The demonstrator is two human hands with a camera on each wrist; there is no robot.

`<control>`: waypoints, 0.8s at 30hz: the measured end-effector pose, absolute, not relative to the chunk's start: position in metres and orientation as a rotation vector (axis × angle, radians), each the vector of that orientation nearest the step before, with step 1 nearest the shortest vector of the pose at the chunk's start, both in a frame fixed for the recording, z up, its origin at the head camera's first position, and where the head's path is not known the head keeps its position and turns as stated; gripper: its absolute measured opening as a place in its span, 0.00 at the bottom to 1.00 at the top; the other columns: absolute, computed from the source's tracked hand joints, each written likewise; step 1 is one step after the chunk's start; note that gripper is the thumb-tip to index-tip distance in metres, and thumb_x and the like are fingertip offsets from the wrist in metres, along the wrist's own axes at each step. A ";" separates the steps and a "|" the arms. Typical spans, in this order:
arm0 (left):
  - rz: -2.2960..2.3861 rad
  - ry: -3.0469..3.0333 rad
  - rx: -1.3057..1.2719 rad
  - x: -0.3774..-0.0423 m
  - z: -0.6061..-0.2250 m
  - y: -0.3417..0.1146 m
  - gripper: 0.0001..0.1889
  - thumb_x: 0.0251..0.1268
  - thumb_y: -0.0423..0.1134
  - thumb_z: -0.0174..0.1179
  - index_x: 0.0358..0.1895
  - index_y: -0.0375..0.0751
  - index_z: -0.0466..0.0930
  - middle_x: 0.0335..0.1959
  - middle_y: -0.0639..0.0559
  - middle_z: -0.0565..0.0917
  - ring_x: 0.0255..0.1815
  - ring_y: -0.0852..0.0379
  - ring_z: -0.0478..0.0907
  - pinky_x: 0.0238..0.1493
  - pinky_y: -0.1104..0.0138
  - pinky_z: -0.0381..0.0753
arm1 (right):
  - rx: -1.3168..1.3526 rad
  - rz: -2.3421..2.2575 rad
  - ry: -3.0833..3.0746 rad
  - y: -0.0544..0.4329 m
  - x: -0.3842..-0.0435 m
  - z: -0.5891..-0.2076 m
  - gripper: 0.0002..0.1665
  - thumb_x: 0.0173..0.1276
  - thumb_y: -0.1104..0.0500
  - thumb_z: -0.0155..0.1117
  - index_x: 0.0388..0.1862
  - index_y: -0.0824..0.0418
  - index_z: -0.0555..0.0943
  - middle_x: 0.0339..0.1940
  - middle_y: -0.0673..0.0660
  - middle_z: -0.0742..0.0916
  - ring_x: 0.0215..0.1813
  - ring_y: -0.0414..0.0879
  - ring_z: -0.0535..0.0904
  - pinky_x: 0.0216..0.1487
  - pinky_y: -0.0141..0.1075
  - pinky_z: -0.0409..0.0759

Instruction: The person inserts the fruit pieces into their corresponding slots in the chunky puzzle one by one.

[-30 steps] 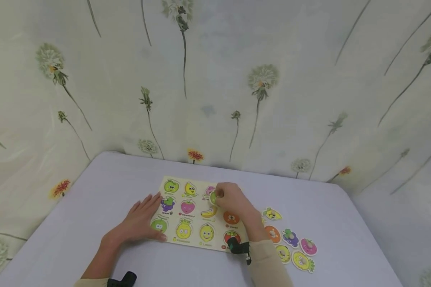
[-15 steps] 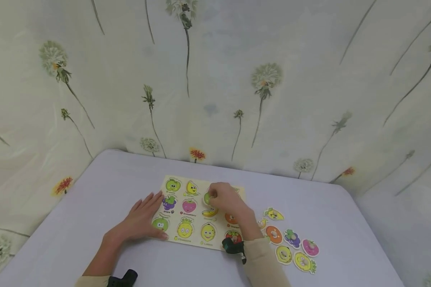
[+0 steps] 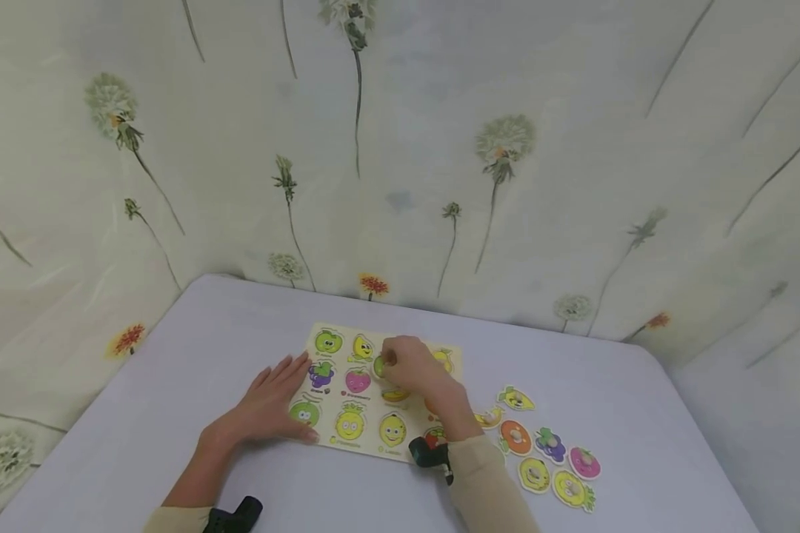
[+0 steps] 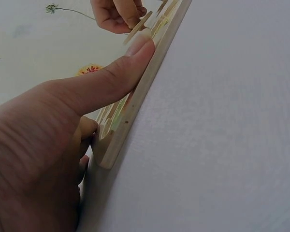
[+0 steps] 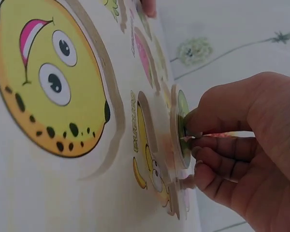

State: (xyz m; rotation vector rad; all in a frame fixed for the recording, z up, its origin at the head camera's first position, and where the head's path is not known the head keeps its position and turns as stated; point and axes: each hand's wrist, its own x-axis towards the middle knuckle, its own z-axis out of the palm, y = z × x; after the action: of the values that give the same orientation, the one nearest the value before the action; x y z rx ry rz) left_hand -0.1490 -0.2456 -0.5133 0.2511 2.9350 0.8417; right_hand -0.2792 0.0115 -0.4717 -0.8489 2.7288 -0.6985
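Note:
A wooden fruit puzzle board [image 3: 371, 422] lies on the table, printed with smiling fruits in shallow recesses. My left hand [image 3: 267, 403] rests at its left side with fingers spread. In the left wrist view, the left thumb [image 4: 106, 84] lies along the board's front edge. Over the upper middle of the board, my right hand [image 3: 413, 370] pinches a green puzzle piece [image 3: 379, 366] between thumb and fingertips. The right wrist view shows this green piece [image 5: 183, 104] tilted, just beyond the printed banana [image 5: 147, 145]; its fruit kind is hard to make out.
Right of the board lie several loose knobbed pieces: an orange [image 3: 516, 437], grapes [image 3: 550, 446], a pink strawberry [image 3: 584, 463], a spotted lemon [image 3: 534, 474], a pineapple [image 3: 570, 488], a banana [image 3: 489, 418] and a yellow fruit [image 3: 516, 398]. A flowered curtain [image 3: 400, 148] hangs behind the table.
My right hand has shifted left over the board with the green puzzle piece, uncovering the yellow fruit at the board's upper right. My left hand has stayed on the board's left side.

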 end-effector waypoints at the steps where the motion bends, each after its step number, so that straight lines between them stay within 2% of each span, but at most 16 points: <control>1: 0.839 2.940 0.258 -0.149 -0.513 -0.245 0.66 0.39 0.69 0.73 0.80 0.39 0.49 0.83 0.44 0.50 0.83 0.38 0.43 0.78 0.36 0.44 | -0.849 -0.698 2.730 0.010 -0.280 -0.472 0.02 0.63 0.61 0.64 0.31 0.55 0.80 0.29 0.52 0.78 0.36 0.45 0.73 0.33 0.35 0.71; 6: 0.822 2.946 0.251 -0.148 -0.509 -0.244 0.66 0.40 0.68 0.73 0.80 0.38 0.49 0.82 0.43 0.50 0.83 0.38 0.43 0.78 0.36 0.43 | -0.916 -0.686 2.740 0.002 -0.283 -0.475 0.06 0.62 0.62 0.63 0.27 0.53 0.77 0.26 0.51 0.76 0.33 0.44 0.71 0.32 0.35 0.68; 18: 0.818 2.953 0.237 -0.149 -0.512 -0.245 0.66 0.40 0.68 0.73 0.80 0.40 0.49 0.83 0.45 0.50 0.83 0.39 0.43 0.79 0.38 0.43 | -1.016 -0.663 2.731 -0.012 -0.285 -0.481 0.08 0.59 0.64 0.62 0.25 0.54 0.74 0.23 0.50 0.74 0.29 0.42 0.69 0.30 0.33 0.67; 24: 0.813 2.956 0.250 -0.150 -0.514 -0.246 0.66 0.40 0.68 0.73 0.80 0.40 0.50 0.83 0.45 0.50 0.83 0.39 0.43 0.78 0.37 0.44 | -1.028 -0.655 2.695 -0.017 -0.284 -0.478 0.05 0.58 0.65 0.63 0.28 0.56 0.77 0.25 0.50 0.76 0.30 0.42 0.71 0.30 0.33 0.67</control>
State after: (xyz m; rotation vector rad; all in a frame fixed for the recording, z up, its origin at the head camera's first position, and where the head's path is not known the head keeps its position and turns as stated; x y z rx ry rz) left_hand -0.1504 -0.2456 -0.5136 0.2495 2.9564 0.8127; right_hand -0.2844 -0.0169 -0.4776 -1.0282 2.6950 -0.6553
